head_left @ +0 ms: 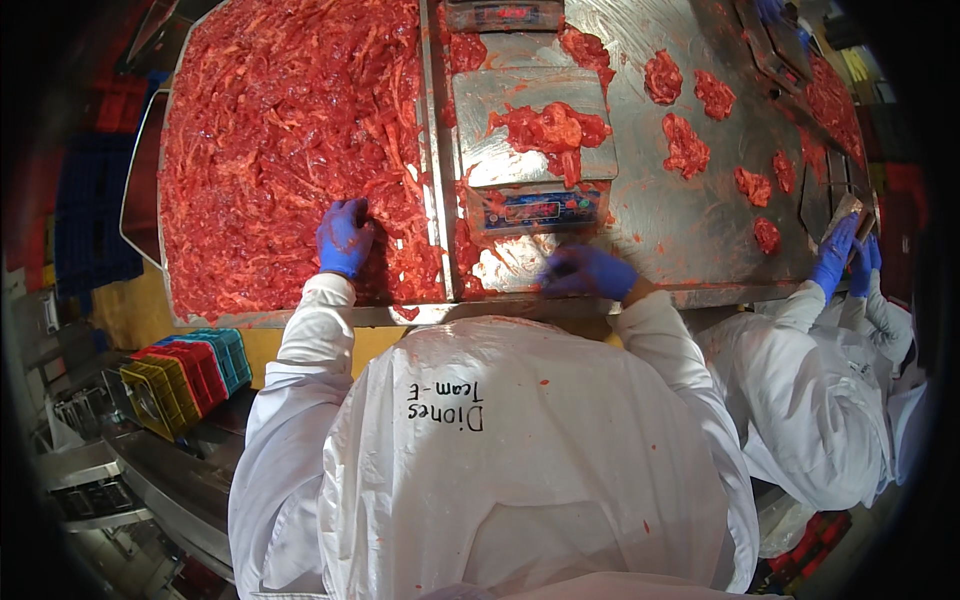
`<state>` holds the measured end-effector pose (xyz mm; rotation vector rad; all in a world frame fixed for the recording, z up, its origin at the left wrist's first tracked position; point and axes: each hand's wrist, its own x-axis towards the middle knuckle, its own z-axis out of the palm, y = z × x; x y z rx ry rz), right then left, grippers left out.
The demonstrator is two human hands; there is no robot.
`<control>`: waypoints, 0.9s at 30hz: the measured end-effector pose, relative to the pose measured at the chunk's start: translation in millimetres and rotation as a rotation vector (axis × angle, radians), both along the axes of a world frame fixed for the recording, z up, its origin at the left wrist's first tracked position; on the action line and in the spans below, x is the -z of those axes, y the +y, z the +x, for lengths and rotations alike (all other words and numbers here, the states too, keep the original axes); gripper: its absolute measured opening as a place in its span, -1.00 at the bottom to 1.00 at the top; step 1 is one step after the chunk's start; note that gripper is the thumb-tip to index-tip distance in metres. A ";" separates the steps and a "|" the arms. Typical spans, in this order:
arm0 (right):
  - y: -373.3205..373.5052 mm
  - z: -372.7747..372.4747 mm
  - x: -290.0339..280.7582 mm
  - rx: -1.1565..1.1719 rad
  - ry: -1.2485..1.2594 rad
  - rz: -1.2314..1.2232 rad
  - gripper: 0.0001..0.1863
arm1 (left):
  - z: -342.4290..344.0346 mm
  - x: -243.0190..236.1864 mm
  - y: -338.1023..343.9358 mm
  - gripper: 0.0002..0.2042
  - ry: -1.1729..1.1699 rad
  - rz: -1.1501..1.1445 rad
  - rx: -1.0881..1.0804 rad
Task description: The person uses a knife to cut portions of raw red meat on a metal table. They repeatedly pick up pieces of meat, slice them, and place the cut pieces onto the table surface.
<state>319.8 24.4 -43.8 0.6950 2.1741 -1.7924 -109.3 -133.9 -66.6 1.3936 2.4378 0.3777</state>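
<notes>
Raw red meat pieces (290, 120) fill a wide steel-edged tray on the left. My left hand (345, 238), in a blue glove, rests on the near part of this meat with its fingers curled; whatever lies in them is hidden. To the right of a metal divider (436, 150), a bench scale (480, 150) carries a clump of meat (555, 130) on its steel plate. My right hand (592, 272), gloved in blue too, hovers just in front of the scale's display (535, 208), near the table's front edge. Its fingers are shadowed and smeared by motion.
Several separate meat portions (685, 147) lie on the steel table (630, 190) right of the scale. Another scale (505, 15) stands at the far edge. At the right, a co-worker's gloved hand (835, 255) is close by. Coloured crates (190, 375) sit lower left.
</notes>
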 end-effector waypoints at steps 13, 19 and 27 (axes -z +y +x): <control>22.2 13.0 -30.1 0.931 0.522 -0.216 -0.67 | 63.6 -71.9 124.2 -0.09 0.196 0.172 0.410; 50.4 5.3 2.3 1.549 0.608 -0.312 -0.60 | 161.8 -50.4 190.2 0.12 0.246 0.171 0.564; 70.4 34.4 -13.4 1.322 0.987 -0.779 -0.41 | 247.1 -101.0 181.5 -0.17 -0.189 0.238 0.970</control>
